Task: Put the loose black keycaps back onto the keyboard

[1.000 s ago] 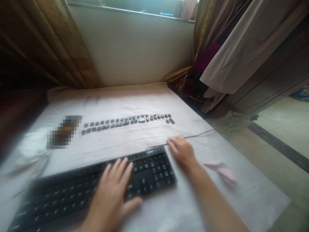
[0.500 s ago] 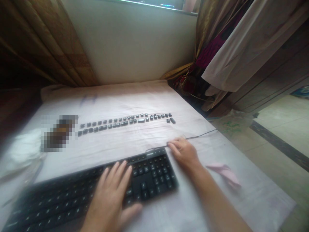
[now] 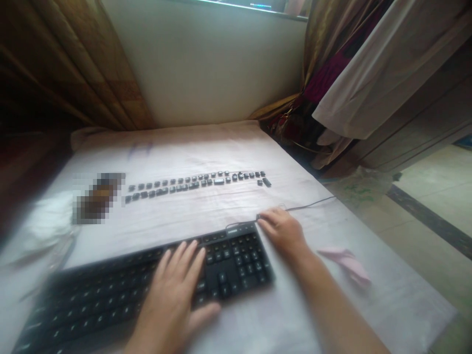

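A black keyboard (image 3: 221, 275) lies across the near part of the cloth-covered surface. My left hand (image 3: 175, 285) rests flat over its middle keys, fingers spread and thumb out to the side; the keys beneath are covered. Beyond the keyboard's far right corner, my right hand (image 3: 282, 228) has its fingers closed on the thin black cable (image 3: 311, 203). The cable shows on both sides of that hand, though the part inside the fingers is hidden. Farther off, loose black keycaps (image 3: 219, 181) are laid out in two long rows.
A folded pink cloth (image 3: 348, 265) lies right of my right forearm. At the left are a white bundle (image 3: 44, 226) and a pixelated patch. Curtains (image 3: 121, 73) and hanging clothes (image 3: 354, 88) frame the far side. A clear plastic bag (image 3: 365, 184) sits beyond the right edge.
The whole view has shifted slightly, so most things appear a little farther right. Both hands keep their places at the keyboard and cable.
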`<control>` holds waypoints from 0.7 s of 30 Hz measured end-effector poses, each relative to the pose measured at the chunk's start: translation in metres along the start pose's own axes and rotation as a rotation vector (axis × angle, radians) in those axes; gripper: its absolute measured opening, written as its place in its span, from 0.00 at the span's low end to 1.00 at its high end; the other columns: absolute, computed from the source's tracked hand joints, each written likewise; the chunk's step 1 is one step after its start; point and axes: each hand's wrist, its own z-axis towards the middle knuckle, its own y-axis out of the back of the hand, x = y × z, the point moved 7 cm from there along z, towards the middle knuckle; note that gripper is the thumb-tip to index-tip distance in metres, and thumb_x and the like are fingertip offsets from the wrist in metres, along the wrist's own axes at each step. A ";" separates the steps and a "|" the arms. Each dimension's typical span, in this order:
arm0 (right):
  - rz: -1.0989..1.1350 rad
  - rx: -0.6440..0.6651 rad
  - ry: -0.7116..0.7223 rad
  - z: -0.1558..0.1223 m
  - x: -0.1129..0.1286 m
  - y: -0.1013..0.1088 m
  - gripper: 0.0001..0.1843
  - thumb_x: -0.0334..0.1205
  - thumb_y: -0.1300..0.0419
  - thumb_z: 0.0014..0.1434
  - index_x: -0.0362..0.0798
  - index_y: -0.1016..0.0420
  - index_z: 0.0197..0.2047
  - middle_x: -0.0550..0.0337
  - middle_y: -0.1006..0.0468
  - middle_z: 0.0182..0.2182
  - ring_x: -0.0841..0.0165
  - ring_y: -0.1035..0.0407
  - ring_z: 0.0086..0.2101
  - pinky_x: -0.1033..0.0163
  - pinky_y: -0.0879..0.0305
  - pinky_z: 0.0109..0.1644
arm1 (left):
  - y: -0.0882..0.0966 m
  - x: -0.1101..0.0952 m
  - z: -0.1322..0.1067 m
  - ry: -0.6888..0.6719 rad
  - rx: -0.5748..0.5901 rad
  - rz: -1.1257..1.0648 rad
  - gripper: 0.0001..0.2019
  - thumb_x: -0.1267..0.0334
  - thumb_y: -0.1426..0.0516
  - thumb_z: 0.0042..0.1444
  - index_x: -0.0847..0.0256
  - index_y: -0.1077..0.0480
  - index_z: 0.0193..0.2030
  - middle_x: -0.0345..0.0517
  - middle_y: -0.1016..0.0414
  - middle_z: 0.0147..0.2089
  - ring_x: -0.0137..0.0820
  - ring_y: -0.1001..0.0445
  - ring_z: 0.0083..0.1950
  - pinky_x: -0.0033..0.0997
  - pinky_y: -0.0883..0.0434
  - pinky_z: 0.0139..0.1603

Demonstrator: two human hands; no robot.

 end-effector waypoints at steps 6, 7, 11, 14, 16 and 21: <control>0.008 -0.042 0.026 0.000 0.000 0.003 0.08 0.39 0.40 0.60 0.50 0.20 0.40 0.55 0.20 0.38 0.62 0.26 0.40 0.59 0.31 0.43 | 0.001 0.000 0.000 0.013 -0.011 -0.042 0.47 0.37 0.41 0.53 0.58 0.51 0.73 0.52 0.42 0.71 0.53 0.39 0.68 0.59 0.39 0.65; 0.028 -0.063 0.027 0.000 0.001 0.006 0.07 0.39 0.40 0.59 0.50 0.21 0.39 0.55 0.20 0.37 0.62 0.26 0.39 0.59 0.31 0.43 | 0.001 0.000 0.001 0.016 -0.010 -0.048 0.46 0.37 0.42 0.53 0.57 0.51 0.73 0.52 0.42 0.71 0.53 0.39 0.68 0.59 0.38 0.64; 0.218 -0.091 0.075 -0.006 0.019 0.024 0.06 0.39 0.40 0.59 0.49 0.22 0.39 0.57 0.20 0.35 0.67 0.27 0.31 0.61 0.30 0.39 | 0.001 0.000 0.001 0.011 -0.010 -0.040 0.47 0.37 0.42 0.53 0.58 0.52 0.73 0.53 0.42 0.71 0.53 0.39 0.68 0.59 0.39 0.65; 0.328 0.050 0.167 -0.019 0.044 0.026 0.06 0.38 0.39 0.60 0.51 0.21 0.40 0.58 0.20 0.36 0.67 0.26 0.34 0.62 0.29 0.40 | 0.001 0.000 0.000 0.016 -0.006 -0.046 0.47 0.37 0.42 0.53 0.58 0.52 0.73 0.53 0.42 0.72 0.53 0.40 0.69 0.58 0.40 0.65; 0.340 0.148 0.218 -0.029 0.057 0.023 0.06 0.36 0.39 0.59 0.52 0.21 0.40 0.57 0.19 0.37 0.66 0.25 0.37 0.62 0.28 0.42 | 0.000 0.001 0.000 0.026 0.004 -0.065 0.46 0.37 0.43 0.54 0.57 0.51 0.73 0.53 0.42 0.72 0.53 0.40 0.69 0.58 0.41 0.66; 0.268 0.209 0.225 -0.036 0.063 0.014 0.07 0.36 0.39 0.59 0.52 0.21 0.40 0.57 0.19 0.38 0.66 0.24 0.38 0.62 0.28 0.43 | 0.000 0.000 0.000 0.024 0.006 -0.082 0.46 0.36 0.43 0.54 0.58 0.50 0.73 0.54 0.42 0.71 0.52 0.41 0.69 0.57 0.43 0.67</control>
